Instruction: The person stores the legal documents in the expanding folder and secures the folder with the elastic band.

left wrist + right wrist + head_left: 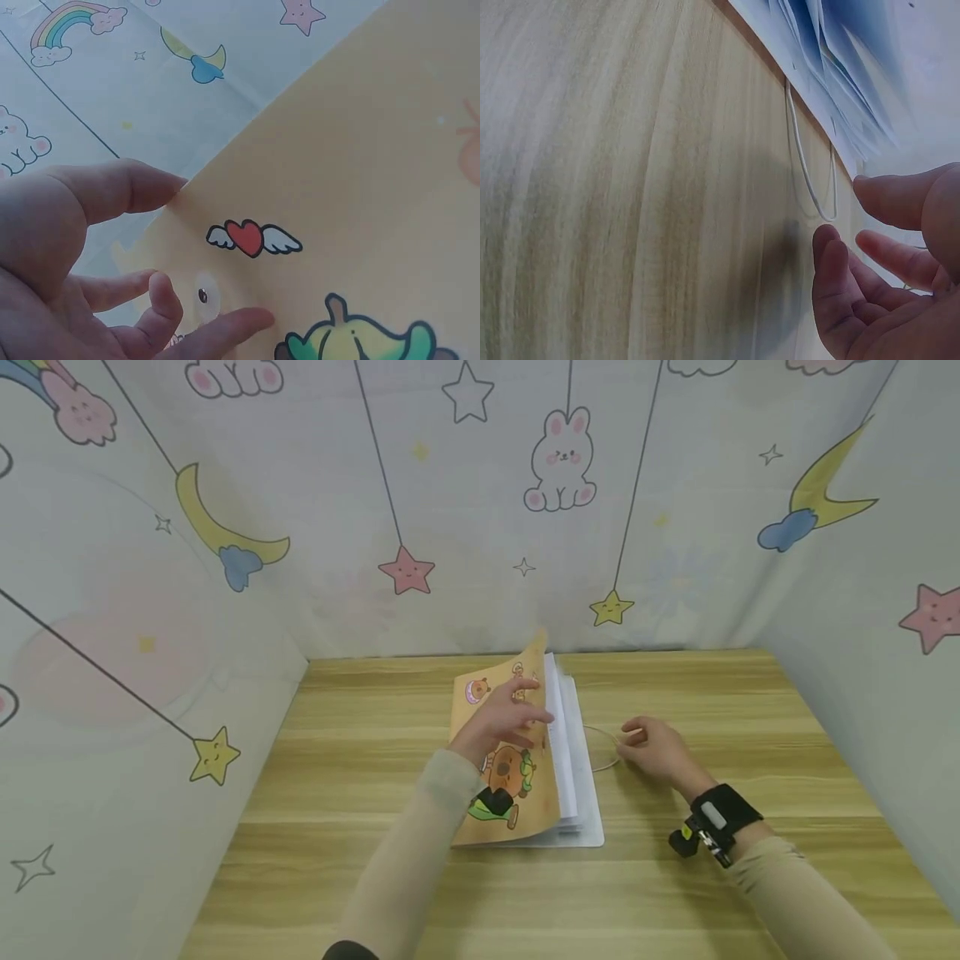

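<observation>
A booklet with an orange cartoon cover (468,710) lies on the table, its cover partly raised above white pages (564,752). My left hand (502,722) is over the cover with its fingers spread. In the left wrist view, one fingertip (176,187) meets the cover's edge and other fingers lie across its face, near a pale round disc (206,304) with a metal centre. A thin white elastic loop (799,142) sticks out from the booklet's right side. My right hand (660,750) is at the loop's end, thumb and fingers apart.
The booklet rests on a wood-grain table (360,752). Pale cloth walls (480,510) printed with stars, moons and rabbits rise at the back and on both sides. A black strap with a small device (723,818) is round the right wrist.
</observation>
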